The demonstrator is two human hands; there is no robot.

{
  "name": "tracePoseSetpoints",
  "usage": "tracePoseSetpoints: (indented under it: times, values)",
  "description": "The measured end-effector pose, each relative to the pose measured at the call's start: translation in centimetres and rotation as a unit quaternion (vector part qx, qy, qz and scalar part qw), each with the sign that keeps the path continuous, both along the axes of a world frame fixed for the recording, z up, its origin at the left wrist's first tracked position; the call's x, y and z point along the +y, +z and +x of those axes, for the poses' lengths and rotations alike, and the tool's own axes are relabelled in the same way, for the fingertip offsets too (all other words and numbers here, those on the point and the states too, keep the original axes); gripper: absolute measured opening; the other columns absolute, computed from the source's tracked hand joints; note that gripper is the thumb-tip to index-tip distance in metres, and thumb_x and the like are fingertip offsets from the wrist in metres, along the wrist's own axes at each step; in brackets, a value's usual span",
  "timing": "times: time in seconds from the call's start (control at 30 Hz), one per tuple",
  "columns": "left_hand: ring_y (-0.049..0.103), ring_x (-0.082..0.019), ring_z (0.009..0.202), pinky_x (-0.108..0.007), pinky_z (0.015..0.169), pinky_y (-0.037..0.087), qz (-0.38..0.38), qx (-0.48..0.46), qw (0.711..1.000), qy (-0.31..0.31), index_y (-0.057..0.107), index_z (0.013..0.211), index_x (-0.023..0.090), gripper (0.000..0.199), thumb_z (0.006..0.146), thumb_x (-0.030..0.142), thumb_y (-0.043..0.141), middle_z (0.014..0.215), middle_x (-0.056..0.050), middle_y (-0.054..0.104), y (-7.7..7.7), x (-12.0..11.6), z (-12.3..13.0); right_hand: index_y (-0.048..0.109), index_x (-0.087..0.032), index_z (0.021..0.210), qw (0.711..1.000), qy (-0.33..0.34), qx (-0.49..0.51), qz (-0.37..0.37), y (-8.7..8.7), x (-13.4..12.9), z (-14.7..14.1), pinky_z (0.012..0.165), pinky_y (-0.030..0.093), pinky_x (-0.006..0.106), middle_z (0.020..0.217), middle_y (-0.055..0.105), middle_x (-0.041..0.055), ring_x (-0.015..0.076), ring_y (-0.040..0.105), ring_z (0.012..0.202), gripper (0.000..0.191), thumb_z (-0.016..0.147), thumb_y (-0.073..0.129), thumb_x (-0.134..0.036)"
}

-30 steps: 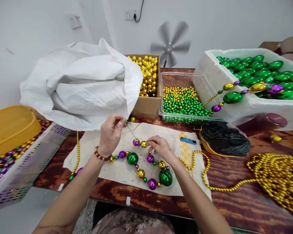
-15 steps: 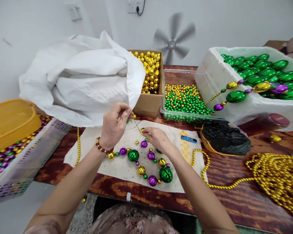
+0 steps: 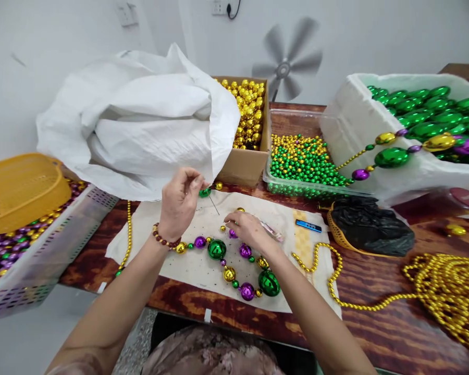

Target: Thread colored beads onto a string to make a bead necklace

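Observation:
My left hand (image 3: 182, 200) is closed in a pinch on a thin dark needle (image 3: 214, 204), which points down and right. Just right of the needle's tip, my right hand (image 3: 244, 226) hovers low over the cloth (image 3: 195, 273) with fingers bent together; whatever its fingertips hold is too small to make out. Below both hands a string of purple, gold and green beads (image 3: 217, 249) curves across the cloth, its left end passing by my left wrist. A small loose gold bead (image 3: 222, 228) lies near my right fingertips.
Behind stand a white sack (image 3: 148, 135), a carton of gold beads (image 3: 242, 164), a clear tray (image 3: 308, 185) of small beads and a foam box (image 3: 344, 104) of green beads. Rightward lie a blue object (image 3: 308, 225), a black bag (image 3: 369, 224) and gold bead chains (image 3: 449, 291). Left is a crate (image 3: 62, 234).
The view has shifted slightly, moving the scene rightward. My right hand has drawn away from the needle a little, and the needle's tip now shows free of its fingers.

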State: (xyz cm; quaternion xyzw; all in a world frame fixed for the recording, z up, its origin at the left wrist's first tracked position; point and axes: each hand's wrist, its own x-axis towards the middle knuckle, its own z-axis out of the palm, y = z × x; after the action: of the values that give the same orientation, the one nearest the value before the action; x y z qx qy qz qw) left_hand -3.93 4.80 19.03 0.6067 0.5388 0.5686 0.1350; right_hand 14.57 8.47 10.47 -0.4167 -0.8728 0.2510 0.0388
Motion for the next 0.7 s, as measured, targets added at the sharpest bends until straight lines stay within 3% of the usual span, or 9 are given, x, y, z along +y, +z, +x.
tracePoseSetpoints:
  times: [0.13, 0.23, 0.37, 0.43, 0.53, 0.6, 0.7]
  values:
    - [0.072, -0.017, 0.079, -0.034, 0.078, 0.060, -0.035, -0.104, 0.994, -0.007, 0.056, 0.090, 0.019, 0.021, 0.094, 0.039, 0.060, 0.081, -0.002, 0.071, -0.7, -0.8, -1.6, 0.072, -0.029, 0.121, 0.997, 0.065, -0.030, -0.009, -0.7, 0.5, -1.6, 0.078, 0.046, 0.029, 0.118, 0.066, 0.0079, 0.0239, 0.066, 0.104, 0.039, 0.092, 0.051, -0.012]
    - [0.073, -0.018, 0.077, -0.035, 0.077, 0.061, -0.058, -0.169, 0.984, -0.012, 0.056, 0.090, 0.018, 0.021, 0.092, 0.038, 0.062, 0.081, -0.003, 0.072, -1.5, -1.3, -2.6, 0.075, -0.030, 0.115, 0.994, 0.104, -0.037, -0.015, -1.4, 0.8, -2.8, 0.077, 0.046, 0.028, 0.117, 0.065, 0.0080, 0.0219, 0.068, 0.097, 0.039, 0.089, 0.055, -0.009]
    - [0.072, -0.015, 0.074, -0.034, 0.078, 0.061, -0.078, -0.222, 0.972, -0.019, 0.056, 0.087, 0.018, 0.021, 0.089, 0.036, 0.067, 0.075, -0.001, 0.068, -2.2, -1.8, -3.3, 0.079, -0.021, 0.091, 0.996, 0.089, -0.003, -0.020, -1.6, 1.3, -3.6, 0.077, 0.047, 0.028, 0.111, 0.068, 0.0085, 0.0215, 0.069, 0.095, 0.019, 0.090, 0.061, -0.016]
    - [0.072, -0.015, 0.072, -0.034, 0.078, 0.062, -0.088, -0.251, 0.964, -0.016, 0.055, 0.085, 0.018, 0.023, 0.087, 0.038, 0.068, 0.071, 0.002, 0.064, -2.2, -2.1, -3.6, 0.078, -0.020, 0.091, 0.997, 0.067, 0.029, -0.020, -1.0, 1.7, -3.4, 0.078, 0.048, 0.027, 0.109, 0.069, 0.0071, 0.0200, 0.069, 0.096, 0.017, 0.092, 0.060, -0.021]
    - [0.067, -0.012, 0.058, -0.025, 0.056, 0.059, -0.117, -0.307, 0.944, -0.017, 0.053, 0.083, 0.019, 0.027, 0.082, 0.039, 0.071, 0.068, 0.005, 0.057, -2.1, -2.6, -4.0, 0.075, -0.016, 0.093, 0.988, 0.014, 0.139, -0.072, 1.0, 2.4, -2.4, 0.068, 0.051, 0.023, 0.092, 0.072, 0.0050, 0.0158, 0.072, 0.081, 0.019, 0.093, 0.058, -0.023]
    - [0.059, -0.009, 0.048, -0.017, 0.038, 0.043, -0.133, -0.334, 0.933, -0.015, 0.053, 0.081, 0.020, 0.026, 0.081, 0.038, 0.072, 0.067, 0.005, 0.056, -2.1, -3.0, -4.2, 0.074, -0.015, 0.087, 0.951, -0.034, 0.271, -0.145, 3.2, 2.7, -1.7, 0.055, 0.048, 0.020, 0.079, 0.072, 0.0034, 0.0153, 0.072, 0.070, 0.018, 0.089, 0.061, -0.026]
    - [0.046, -0.004, 0.039, -0.014, 0.032, 0.024, -0.148, -0.351, 0.924, -0.026, 0.055, 0.078, 0.019, 0.022, 0.081, 0.033, 0.071, 0.065, 0.005, 0.055, -2.6, -3.4, -4.1, 0.074, -0.016, 0.080, 0.884, -0.058, 0.423, -0.190, 7.4, 2.9, -0.8, 0.046, 0.043, 0.016, 0.071, 0.072, 0.0020, 0.0142, 0.072, 0.066, 0.015, 0.082, 0.070, -0.029]
